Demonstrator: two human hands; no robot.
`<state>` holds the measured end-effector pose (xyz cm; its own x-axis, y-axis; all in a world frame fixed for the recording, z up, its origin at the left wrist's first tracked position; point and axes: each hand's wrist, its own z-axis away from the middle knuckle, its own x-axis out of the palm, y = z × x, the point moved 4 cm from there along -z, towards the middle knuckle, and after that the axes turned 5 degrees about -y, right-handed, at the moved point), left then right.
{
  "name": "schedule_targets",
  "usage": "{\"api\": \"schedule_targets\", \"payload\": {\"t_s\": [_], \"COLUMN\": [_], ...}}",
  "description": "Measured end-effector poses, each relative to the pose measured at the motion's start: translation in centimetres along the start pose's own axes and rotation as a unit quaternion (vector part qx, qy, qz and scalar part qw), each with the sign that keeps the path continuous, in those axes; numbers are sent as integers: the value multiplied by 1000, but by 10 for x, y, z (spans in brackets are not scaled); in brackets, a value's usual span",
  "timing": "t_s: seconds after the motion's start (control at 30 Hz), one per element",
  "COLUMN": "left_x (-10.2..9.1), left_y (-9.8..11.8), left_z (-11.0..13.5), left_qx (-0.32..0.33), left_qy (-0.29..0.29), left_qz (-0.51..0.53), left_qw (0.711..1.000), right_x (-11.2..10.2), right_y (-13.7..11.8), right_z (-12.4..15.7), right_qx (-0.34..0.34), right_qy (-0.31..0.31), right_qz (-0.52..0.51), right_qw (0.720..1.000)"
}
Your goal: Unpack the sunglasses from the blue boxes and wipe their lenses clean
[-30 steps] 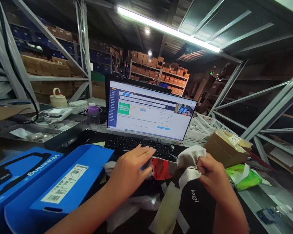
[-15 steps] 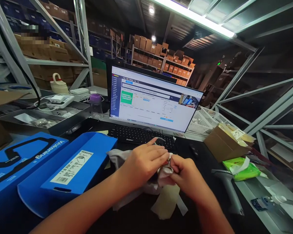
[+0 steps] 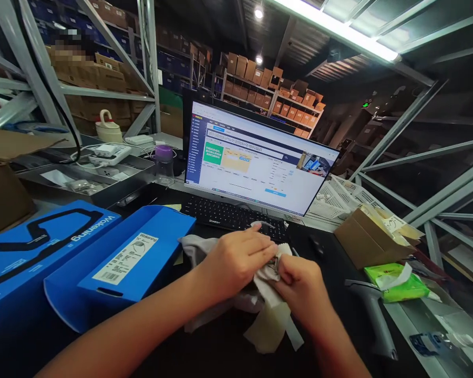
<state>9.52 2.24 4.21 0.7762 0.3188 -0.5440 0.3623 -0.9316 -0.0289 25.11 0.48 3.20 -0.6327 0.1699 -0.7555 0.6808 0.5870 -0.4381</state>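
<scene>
My left hand [image 3: 240, 257] lies palm down over a crumpled pale cloth [image 3: 199, 249], its fingers pressed together and reaching toward my right hand. Pinched closed, my right hand [image 3: 305, 281] grips a bunched, whitish part of the cloth just beside the left fingertips. Whatever the cloth wraps is mostly hidden; a thin, curved grey piece [image 3: 263, 224] sticks out past the left fingers. A cream-coloured strip [image 3: 268, 328] hangs below the hands. To the left stand a blue box [image 3: 128, 275] with a white "Wakening" label and a second blue box [image 3: 43, 247].
Behind the hands are a black keyboard [image 3: 228, 212] and a lit monitor [image 3: 252, 157]. On the right lie a mouse [image 3: 316, 244], a barcode scanner [image 3: 374, 315], a green tissue pack [image 3: 402, 283], a cardboard box [image 3: 368, 239] and a plastic bottle [image 3: 433, 344].
The view has shifted, so the scene sits slightly further right. More whitish cloth shows between my hands, and the right hand has turned a little. An orange panel now appears on the monitor.
</scene>
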Motion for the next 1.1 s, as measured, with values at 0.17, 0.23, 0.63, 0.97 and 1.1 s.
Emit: {"api": "schedule_targets", "payload": {"t_s": [0.17, 0.23, 0.63, 0.97, 1.1], "left_x": [-14, -19, -3, -7, 14], "left_y": [-13, -12, 16, 14, 16], "left_z": [0, -1, -3, 10, 13], "left_qx": [-89, -99, 40, -247, -230], "left_qy": [-25, -22, -32, -127, -141], "left_qz": [92, 100, -85, -68, -57], "left_qw": [991, 990, 995, 958, 961], "right_x": [-26, -33, -7, -27, -11], "right_y": [21, 27, -4, 22, 7], "right_z": [3, 3, 1, -5, -4], "right_qx": [-4, -9, -29, 116, 36], "right_qy": [-137, -131, 67, 86, 37], "right_qz": [-141, -167, 34, -284, -198], "right_qw": [981, 977, 997, 948, 979]}}
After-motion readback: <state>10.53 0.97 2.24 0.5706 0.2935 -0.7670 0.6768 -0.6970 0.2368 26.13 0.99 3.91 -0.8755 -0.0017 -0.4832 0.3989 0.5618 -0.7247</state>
